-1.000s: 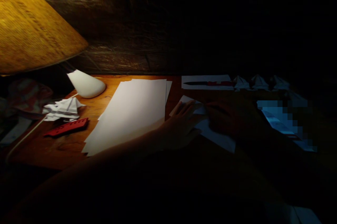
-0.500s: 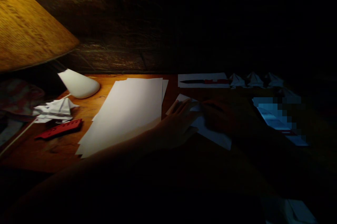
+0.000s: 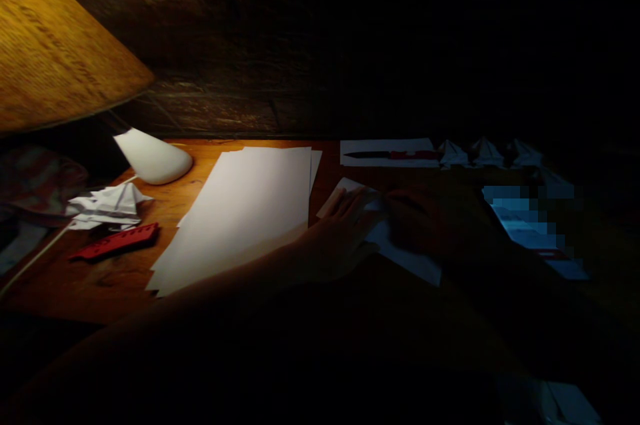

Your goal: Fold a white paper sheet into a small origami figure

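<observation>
A white sheet of paper [image 3: 405, 258], apparently folded, lies slanted on the wooden table in deep shadow. My left hand [image 3: 345, 228] rests on its upper left part, fingers stretched out and lying flat. At the paper's right side is my right hand [image 3: 417, 218], its fingers curled against the sheet close to my left fingertips; darkness hides most of their detail. A stack of white paper [image 3: 250, 212] lies left of my hands under the lamplight. Beyond them, a knife [image 3: 385, 154] with a red handle and dark blade rests on another white sheet [image 3: 380, 144].
Several folded paper pieces [image 3: 487, 152] line the back right. A bluish, pixelated flat object [image 3: 525, 225] lies at the right. On the left stand a lamp [image 3: 155, 157] with a yellow shade, a crumpled folded paper [image 3: 113, 204] and a red notched object [image 3: 117, 242]. A dark wall [image 3: 210, 105] rises behind.
The whole view has shifted slightly, with things a few pixels farther right. Both hands stay in about the same place on the paper.
</observation>
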{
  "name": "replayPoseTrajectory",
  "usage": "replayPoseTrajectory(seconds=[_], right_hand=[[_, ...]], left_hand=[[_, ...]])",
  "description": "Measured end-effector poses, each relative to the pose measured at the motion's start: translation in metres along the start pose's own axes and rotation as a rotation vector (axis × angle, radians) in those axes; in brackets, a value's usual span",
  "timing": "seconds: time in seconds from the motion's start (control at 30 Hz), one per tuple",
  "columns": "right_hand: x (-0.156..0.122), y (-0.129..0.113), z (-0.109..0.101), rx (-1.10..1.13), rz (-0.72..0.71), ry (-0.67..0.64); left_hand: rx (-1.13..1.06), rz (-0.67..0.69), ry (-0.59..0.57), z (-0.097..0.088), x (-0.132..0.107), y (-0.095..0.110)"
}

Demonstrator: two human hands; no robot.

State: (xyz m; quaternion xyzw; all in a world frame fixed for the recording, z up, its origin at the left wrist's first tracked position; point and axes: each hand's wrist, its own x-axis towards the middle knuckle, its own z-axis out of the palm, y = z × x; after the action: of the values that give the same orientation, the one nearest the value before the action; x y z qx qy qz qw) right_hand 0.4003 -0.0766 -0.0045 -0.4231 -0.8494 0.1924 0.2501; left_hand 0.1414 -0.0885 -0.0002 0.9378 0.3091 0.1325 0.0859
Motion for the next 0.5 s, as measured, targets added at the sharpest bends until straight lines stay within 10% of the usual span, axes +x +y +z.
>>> replayPoseTrajectory(seconds=[0.5], right_hand=[[-0.0001, 0.0034, 0.0004, -0.013, 0.01, -0.02]], left_hand=[[0.0, -0.005, 0.021, 0.001, -0.0002, 0.0004]])
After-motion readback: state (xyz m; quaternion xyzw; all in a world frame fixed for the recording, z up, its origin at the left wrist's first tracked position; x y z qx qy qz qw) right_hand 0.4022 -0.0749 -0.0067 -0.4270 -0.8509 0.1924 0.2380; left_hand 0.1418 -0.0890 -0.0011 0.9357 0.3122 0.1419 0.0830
